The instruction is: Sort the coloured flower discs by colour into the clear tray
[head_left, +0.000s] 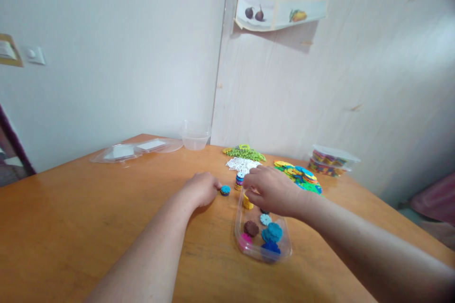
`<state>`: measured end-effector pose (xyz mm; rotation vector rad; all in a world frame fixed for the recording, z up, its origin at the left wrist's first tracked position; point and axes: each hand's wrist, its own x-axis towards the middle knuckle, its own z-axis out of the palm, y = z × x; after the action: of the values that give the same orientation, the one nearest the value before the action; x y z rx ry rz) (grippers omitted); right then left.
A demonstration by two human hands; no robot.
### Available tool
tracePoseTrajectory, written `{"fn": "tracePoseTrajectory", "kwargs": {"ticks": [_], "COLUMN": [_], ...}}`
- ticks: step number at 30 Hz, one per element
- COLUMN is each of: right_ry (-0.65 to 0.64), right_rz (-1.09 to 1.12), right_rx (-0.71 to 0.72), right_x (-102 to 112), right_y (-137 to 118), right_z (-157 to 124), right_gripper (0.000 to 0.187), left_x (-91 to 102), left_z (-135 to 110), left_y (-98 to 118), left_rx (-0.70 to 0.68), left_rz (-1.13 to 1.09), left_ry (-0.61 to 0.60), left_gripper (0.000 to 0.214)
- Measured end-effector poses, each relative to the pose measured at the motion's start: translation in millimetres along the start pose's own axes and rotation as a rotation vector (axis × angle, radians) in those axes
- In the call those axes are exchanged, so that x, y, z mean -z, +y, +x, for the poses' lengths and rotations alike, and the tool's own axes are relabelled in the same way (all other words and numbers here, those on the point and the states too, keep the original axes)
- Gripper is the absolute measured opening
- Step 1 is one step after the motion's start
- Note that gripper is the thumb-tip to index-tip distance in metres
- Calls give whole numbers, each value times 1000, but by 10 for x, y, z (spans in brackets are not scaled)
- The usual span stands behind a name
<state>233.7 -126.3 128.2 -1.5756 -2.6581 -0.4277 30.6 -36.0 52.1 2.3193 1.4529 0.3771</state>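
Note:
My left hand [203, 188] rests on the table with its fingers curled, its fingertips beside a short stack of blue and dark snowflake discs [225, 190]. Over the far end of a clear plastic tub [237, 227] is my right hand [272, 189], fingers bent together in a pinch; whatever they hold is hidden. Just below it lie yellow discs [248, 202]. The tub also holds brown discs [251, 228], pink discs [245, 241], a pale blue disc [265, 219], teal discs [273, 232] and dark blue discs [271, 249]. A taller multicoloured stack [239, 182] stands between my hands.
Behind are green pieces [245, 152], white pieces [243, 164] and a pile of mixed discs [302, 175]. Filled clear boxes [332, 161] stand at the right. A clear bowl [195, 136] and clear lids [122, 152] sit at the back left, near the wall.

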Motion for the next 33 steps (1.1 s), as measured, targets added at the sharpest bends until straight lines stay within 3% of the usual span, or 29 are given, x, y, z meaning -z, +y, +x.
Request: {"fn": "tracePoseTrajectory", "kwargs": {"ticks": [3,13,33], "right_ry": [20,-159,-255], "right_rz": [-18,-136,-159], "right_rx": [10,91,105], "right_x": [10,-116,-179], "right_y": [-76,-138,-212], "right_z": [197,698,809], "right_gripper": [25,32,31], "left_x": [-6,-55,-31], "left_z": [14,38,2], "left_y": [12,-29,-2], "left_rx": [19,6,22], "left_rz": [13,-12,16], "left_ry": [-11,7,16], "left_gripper": [30,27,21]}}
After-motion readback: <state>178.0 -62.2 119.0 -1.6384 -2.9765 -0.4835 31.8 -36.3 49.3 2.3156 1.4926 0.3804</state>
